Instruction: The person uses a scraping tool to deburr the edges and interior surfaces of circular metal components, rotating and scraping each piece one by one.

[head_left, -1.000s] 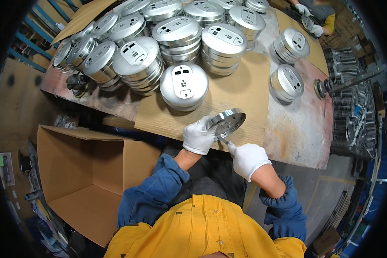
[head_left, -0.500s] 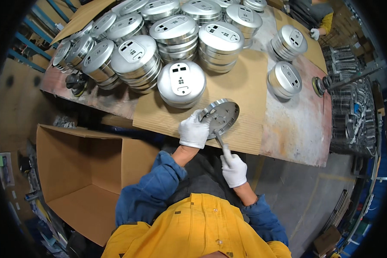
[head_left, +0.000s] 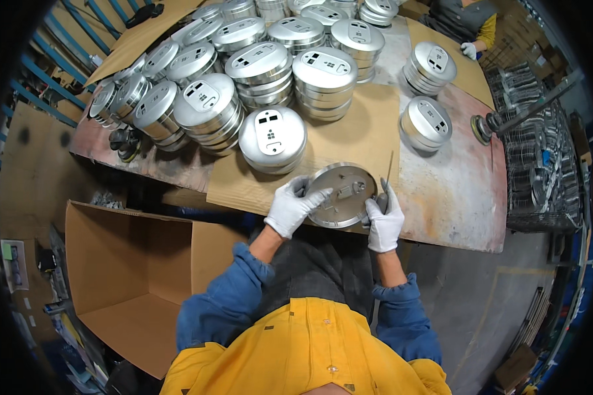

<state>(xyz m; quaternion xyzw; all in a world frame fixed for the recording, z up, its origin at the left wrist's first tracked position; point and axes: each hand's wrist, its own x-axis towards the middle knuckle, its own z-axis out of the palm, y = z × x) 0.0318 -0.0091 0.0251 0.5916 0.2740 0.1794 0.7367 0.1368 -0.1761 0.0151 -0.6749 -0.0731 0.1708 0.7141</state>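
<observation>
My left hand (head_left: pixel 288 209), in a white glove, grips the left rim of a round metal cover (head_left: pixel 336 207), with its fingers reaching over the inside. The cover's hollow side faces up, showing a flat floor with small raised posts and cutouts. My right hand (head_left: pixel 385 227), gloved too, is closed at the right rim. It holds a slim file-like tool (head_left: pixel 391 166) whose thin blade points up and away from the cover; its handle is mostly hidden in the fingers. Just beyond is a stack of silver covers (head_left: pixel 272 139), top side up, with an oval slotted panel.
Several more stacks of covers (head_left: pixel 209 108) crowd the table's far left. Two stacks (head_left: pixel 426 124) stand right on the worn tabletop (head_left: pixel 454 204). Sanders (head_left: pixel 484 128) lie at both sides. Below left is an open cardboard box (head_left: pixel 128 283). A co-worker's gloved hand (head_left: pixel 468 51) shows far right.
The cover has turned from tilted to nearly flat, facing up. My right hand has risen to its right rim, and the tool's blade has left the cover's inside and now points up.
</observation>
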